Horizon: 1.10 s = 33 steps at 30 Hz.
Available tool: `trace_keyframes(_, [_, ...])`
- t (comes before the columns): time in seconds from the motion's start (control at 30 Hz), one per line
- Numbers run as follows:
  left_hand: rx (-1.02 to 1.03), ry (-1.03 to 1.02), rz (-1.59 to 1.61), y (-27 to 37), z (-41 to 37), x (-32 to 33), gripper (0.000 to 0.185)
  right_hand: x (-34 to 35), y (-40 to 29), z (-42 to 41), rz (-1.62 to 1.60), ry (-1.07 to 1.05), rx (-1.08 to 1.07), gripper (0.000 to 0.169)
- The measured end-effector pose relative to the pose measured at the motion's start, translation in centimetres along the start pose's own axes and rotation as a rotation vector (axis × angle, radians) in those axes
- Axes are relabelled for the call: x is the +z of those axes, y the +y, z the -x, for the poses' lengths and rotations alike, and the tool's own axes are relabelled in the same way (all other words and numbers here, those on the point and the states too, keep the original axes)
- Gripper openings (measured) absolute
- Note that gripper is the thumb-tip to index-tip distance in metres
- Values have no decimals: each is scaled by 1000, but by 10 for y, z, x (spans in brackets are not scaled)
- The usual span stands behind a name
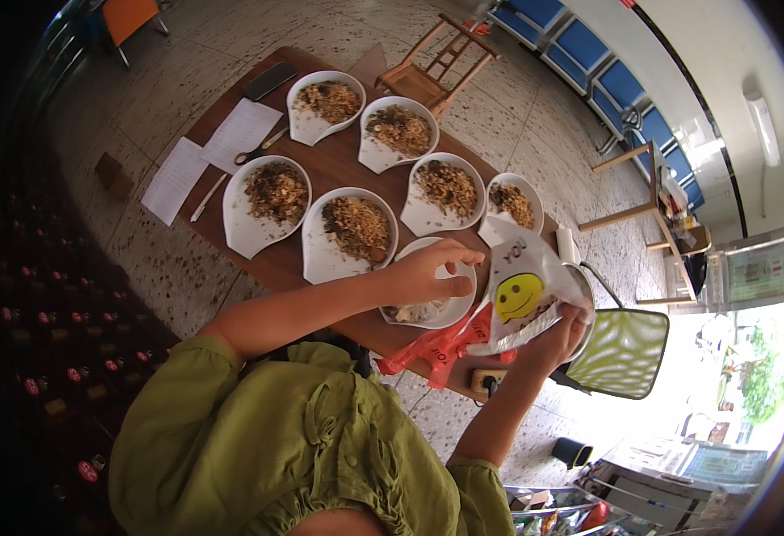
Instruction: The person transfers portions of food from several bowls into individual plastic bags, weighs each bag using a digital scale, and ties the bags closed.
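Note:
My left hand [435,271] hovers over a white scoop-shaped tray [467,298], its thumb and fingers apart with nothing seen between them. Pale slices [422,311] lie in that tray, partly hidden by my hand and forearm. A thin white plastic bag [546,268] with a yellow smiley face is gripped at its lower right by my right hand [571,328]. Beneath the white bag, a red plastic bag [439,352] drapes over the table's near edge. Just beyond my left hand sits a scoop tray [321,258] heaped with brown dried plant pieces [358,228].
Several similar filled trays [445,191] stand on the brown wooden table [338,159]. At its left are written papers [176,181], a pen [208,197], scissors [258,149] and a black phone [270,80]. A wooden chair [432,67] is behind; a green-patterned chair [616,352] stands right.

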<state>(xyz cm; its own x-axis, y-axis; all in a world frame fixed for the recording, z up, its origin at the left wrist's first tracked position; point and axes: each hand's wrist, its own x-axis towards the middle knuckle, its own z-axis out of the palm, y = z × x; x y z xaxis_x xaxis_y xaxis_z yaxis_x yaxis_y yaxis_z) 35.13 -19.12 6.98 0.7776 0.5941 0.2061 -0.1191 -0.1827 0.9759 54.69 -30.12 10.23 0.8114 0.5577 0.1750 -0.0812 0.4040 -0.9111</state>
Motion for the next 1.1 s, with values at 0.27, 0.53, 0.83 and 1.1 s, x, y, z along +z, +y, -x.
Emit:
trace_keyframes(0.27, [-295,19,612,-43,44,-41,47,45,26,65,-89,19,229,10])
trace_keyframes(0.53, [-159,265,-188,-53,95,-65,37,35,78,116,723,-39,-133,16])
trace_keyframes(0.83, [-73,51,-290,-77,154,-60,24,72,132,204,-101,-361,950,17])
trace_keyframes(1.1, [-540,396,1210,-92,207,-124,20,5,159,191,-516,-49,1101,41])
